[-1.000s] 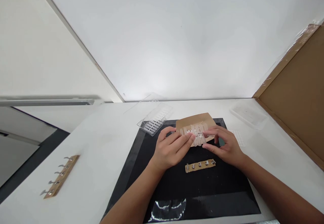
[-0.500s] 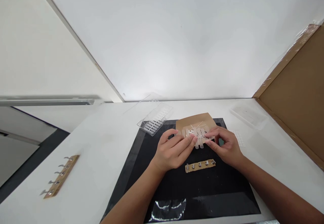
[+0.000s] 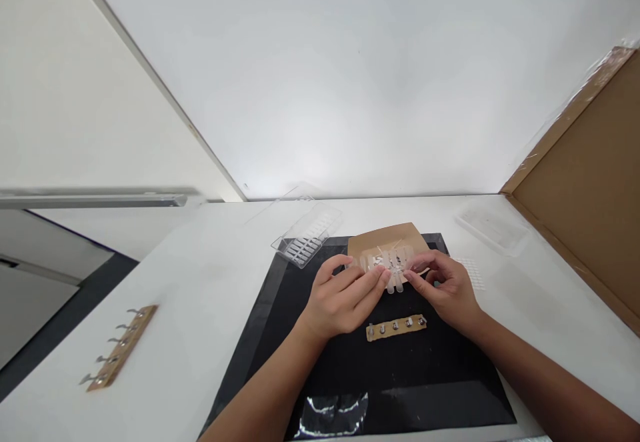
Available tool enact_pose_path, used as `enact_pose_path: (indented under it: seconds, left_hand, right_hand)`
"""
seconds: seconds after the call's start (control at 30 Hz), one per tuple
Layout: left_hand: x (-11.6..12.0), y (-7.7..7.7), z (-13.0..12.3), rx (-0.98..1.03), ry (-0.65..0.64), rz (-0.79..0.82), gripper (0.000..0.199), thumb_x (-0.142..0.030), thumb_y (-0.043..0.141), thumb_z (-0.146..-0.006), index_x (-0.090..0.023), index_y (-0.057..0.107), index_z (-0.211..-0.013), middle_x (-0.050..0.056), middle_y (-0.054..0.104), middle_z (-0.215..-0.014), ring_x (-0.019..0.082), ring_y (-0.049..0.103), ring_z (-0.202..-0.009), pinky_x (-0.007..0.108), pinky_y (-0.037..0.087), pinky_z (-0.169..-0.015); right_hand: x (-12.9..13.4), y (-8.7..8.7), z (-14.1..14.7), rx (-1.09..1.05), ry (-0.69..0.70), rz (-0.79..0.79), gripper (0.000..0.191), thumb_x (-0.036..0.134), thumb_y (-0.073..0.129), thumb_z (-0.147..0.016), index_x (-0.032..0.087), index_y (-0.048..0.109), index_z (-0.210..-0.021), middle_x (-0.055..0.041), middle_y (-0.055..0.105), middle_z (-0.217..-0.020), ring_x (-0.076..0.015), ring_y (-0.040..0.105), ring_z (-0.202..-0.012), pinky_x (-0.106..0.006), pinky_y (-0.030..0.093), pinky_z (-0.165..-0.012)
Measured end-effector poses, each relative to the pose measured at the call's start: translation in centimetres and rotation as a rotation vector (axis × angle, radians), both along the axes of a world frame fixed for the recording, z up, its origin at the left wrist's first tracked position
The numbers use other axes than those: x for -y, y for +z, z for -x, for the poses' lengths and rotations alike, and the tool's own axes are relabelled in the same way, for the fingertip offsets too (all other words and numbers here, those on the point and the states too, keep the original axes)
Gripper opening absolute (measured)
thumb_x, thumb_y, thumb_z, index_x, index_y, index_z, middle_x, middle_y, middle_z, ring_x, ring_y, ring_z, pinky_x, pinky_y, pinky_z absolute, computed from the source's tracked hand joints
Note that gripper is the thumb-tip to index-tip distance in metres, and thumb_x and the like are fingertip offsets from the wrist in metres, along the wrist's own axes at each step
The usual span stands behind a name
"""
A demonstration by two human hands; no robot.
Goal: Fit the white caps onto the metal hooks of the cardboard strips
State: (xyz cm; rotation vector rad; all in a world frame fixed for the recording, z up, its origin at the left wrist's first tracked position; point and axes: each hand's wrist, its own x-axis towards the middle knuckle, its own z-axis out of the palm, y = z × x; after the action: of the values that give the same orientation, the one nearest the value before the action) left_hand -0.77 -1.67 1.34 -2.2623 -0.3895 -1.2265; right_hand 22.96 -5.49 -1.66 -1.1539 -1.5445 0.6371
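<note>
Several clear, tongue-shaped plastic pieces that look like false nail tips sit at the lower part of a brown paper sheet. My left hand has its thumb and fingertips pressed together on them from the left. From the right, my right hand pinches at their edge with thumb and forefinger; its fingertips partly hide what they hold. Thin clear strands and small white bits lie among the pieces. Just below the hands is a wooden strip with several small metal-topped pegs.
A black mat covers the white table. Behind it stands an open clear case with white nail shapes; a clear tray and a dotted sheet are at right. Another peg strip lies left. A cardboard panel borders the right.
My right fingertips have drawn closer together at the clear pieces, and the piece that stuck out beneath them is less visible. My left hand has hardly moved.
</note>
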Motion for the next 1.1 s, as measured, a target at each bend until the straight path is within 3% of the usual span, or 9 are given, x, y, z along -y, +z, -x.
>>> enact_pose_path:
  seconds: [0.2, 0.37, 0.7, 0.93, 1.1]
  left_hand:
    - [-0.1, -0.1, 0.0, 0.002, 0.030, 0.026, 0.021, -0.004, 0.076, -0.092, -0.019, 0.076, -0.107, -0.001, 0.085, -0.096, 0.013, 0.069, -0.070, 0.040, 0.048, -0.090]
    - [-0.2, -0.2, -0.1, 0.011, 0.050, 0.029, 0.023, -0.004, 0.078, -0.091, -0.018, 0.074, -0.109, -0.001, 0.085, -0.095, 0.013, 0.069, -0.069, 0.040, 0.048, -0.089]
    - [-0.1, -0.4, 0.1, 0.008, 0.049, 0.020, 0.024, -0.005, 0.076, -0.092, -0.021, 0.075, -0.110, -0.001, 0.086, -0.100, 0.013, 0.072, -0.072, 0.040, 0.049, -0.091]
    - [0.0, -0.5, 0.0, -0.013, 0.032, -0.003, 0.027, -0.005, 0.077, -0.090, -0.022, 0.077, -0.111, 0.000, 0.085, -0.102, 0.013, 0.070, -0.071, 0.040, 0.050, -0.095]
    - [0.3, -0.4, -0.3, -0.034, 0.015, -0.039, 0.022, -0.007, 0.080, -0.089, -0.023, 0.078, -0.104, 0.000, 0.084, -0.102, 0.013, 0.069, -0.073, 0.040, 0.051, -0.092]
  right_hand:
    - [0.0, 0.2, -0.6, 0.102, 0.118, -0.066, 0.014, 0.030, 0.069, -0.100, 0.026, 0.070, -0.114, -0.0075, 0.075, -0.107, -0.0198, 0.073, -0.087, -0.025, 0.052, -0.051]
    - [0.1, 0.5, -0.9, 0.210, 0.204, -0.122, 0.041, 0.019, 0.069, -0.094, 0.029, 0.061, -0.133, -0.0080, 0.073, -0.113, -0.0219, 0.073, -0.095, -0.027, 0.053, -0.054]
    - [-0.1, -0.1, -0.6, 0.203, 0.112, -0.136, 0.030, 0.032, 0.082, -0.092, 0.029, 0.068, -0.118, -0.0034, 0.075, -0.101, -0.0175, 0.072, -0.080, -0.025, 0.049, -0.051]
    - [0.3, 0.2, -0.1, 0.166, 0.036, -0.112, 0.015, 0.036, 0.076, -0.096, 0.027, 0.071, -0.107, -0.0031, 0.074, -0.097, -0.0121, 0.055, -0.059, -0.026, 0.043, -0.047]
    - [0.4, 0.1, 0.2, 0.133, -0.047, -0.093, 0.013, 0.038, 0.071, -0.098, 0.026, 0.072, -0.097, -0.0031, 0.074, -0.091, -0.0124, 0.046, -0.055, -0.028, 0.040, -0.047]
